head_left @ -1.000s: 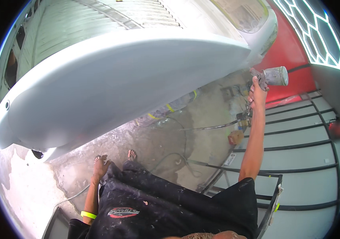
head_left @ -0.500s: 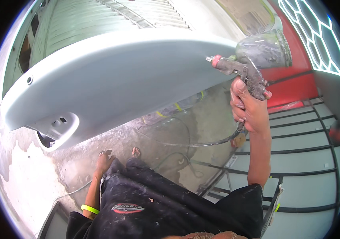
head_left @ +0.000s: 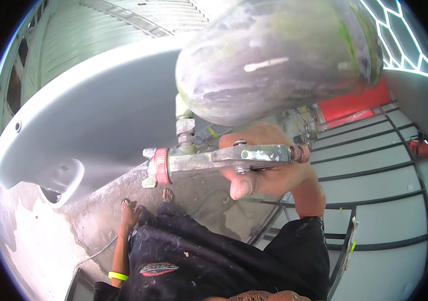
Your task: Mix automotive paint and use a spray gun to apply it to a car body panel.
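A paint-stained spray gun (head_left: 224, 159) fills the upper right, close to the camera, its cup (head_left: 279, 65) smeared grey and green and a red ring at its front, pointed left. My right hand (head_left: 264, 175) grips it from beneath. Behind it stretches a long curved panel (head_left: 88, 115), coated pale grey-white, with a small hole and a recess at its left end. My left hand (head_left: 130, 213) hangs low beside my dark clothing, below the panel, fingers apart and holding nothing.
A concrete floor (head_left: 93, 223) lies around my bare feet, with hoses (head_left: 96, 253) on it. A black-framed rack (head_left: 374, 220) with pale boards stands at the right, near a red wall (head_left: 349, 98), hexagon lights (head_left: 404, 40) and corrugated metal (head_left: 103, 20) above.
My right hand has brought the spray gun leftward and much nearer the camera, so its cup now covers the panel's right part. My left hand stays low.
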A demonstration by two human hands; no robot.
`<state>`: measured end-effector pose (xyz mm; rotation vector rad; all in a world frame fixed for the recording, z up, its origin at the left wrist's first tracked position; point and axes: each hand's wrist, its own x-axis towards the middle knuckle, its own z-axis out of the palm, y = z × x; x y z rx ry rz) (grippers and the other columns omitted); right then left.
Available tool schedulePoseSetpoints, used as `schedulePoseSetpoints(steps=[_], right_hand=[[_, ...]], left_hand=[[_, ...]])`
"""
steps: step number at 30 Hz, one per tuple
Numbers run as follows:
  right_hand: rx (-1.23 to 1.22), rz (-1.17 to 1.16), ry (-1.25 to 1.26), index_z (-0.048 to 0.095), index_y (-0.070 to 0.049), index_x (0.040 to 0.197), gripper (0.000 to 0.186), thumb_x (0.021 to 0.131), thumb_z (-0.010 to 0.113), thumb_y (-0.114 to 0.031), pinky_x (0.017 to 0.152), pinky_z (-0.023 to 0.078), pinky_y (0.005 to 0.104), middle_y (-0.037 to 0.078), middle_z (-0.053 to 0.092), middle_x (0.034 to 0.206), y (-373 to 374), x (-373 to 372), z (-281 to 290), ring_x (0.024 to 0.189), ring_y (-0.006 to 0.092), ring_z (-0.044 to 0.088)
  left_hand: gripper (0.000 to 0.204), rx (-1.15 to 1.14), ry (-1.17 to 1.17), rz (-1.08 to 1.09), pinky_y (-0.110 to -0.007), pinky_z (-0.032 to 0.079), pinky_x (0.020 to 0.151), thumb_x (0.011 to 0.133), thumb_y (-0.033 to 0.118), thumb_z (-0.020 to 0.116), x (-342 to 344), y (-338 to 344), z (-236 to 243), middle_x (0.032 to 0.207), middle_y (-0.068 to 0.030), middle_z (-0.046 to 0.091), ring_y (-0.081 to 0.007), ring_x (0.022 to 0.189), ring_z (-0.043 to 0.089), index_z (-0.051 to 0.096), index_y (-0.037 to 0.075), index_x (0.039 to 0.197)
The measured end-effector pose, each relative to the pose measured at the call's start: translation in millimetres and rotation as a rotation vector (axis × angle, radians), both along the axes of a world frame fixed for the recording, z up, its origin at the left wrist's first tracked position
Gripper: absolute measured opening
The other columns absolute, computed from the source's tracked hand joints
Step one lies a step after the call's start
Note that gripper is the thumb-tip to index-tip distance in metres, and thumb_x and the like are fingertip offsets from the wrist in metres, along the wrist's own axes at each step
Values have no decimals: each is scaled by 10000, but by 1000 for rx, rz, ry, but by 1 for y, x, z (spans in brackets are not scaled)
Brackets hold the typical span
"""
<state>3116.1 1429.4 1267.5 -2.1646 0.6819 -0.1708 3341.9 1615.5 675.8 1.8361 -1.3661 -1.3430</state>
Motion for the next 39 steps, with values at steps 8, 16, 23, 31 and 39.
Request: schedulePoseSetpoints(steps=[8,16,23,31,39], right_hand=[[175,-879,-294,587,-142,892,298,1004,686,-400,391,287,220,-72,418,613,-42,-145,-41,430,30,347],[11,-1361,-518,591,-152,835,304,1010,677,-384,346,246,237,-72,408,598,-109,-291,-87,381,38,318],[-238,-1535,-575,673,-77,1020,324,993,703,-399,364,251,224,10,667,834,-55,-277,-152,429,26,368],[-132,-1159,-424,694,-33,987,332,937,782,-350,638,497,328,1,653,770,66,-181,-300,687,132,615],[49,-805,-392,685,9,959,241,904,809,-190,715,527,320,41,695,834,119,-121,-371,773,120,633]], left_hand=[[518,22,-91,-8,-459,525,946,913,339,720,-8,-6,-2,1222,-236,704,-380,1119,685,642,-11,1286],[534,144,-186,-69,-438,528,996,887,334,732,-1,-13,-11,1227,-221,712,-374,1171,674,655,12,1305],[531,175,-273,-192,-429,543,965,936,371,702,19,-16,11,1216,-239,714,-385,1142,689,648,9,1320],[556,114,-271,-271,-429,560,933,937,384,710,34,-47,30,1229,-245,707,-358,1056,724,626,21,1350],[557,192,-331,-344,-438,566,924,928,413,717,50,-30,16,1204,-239,719,-356,1049,728,637,54,1346]])
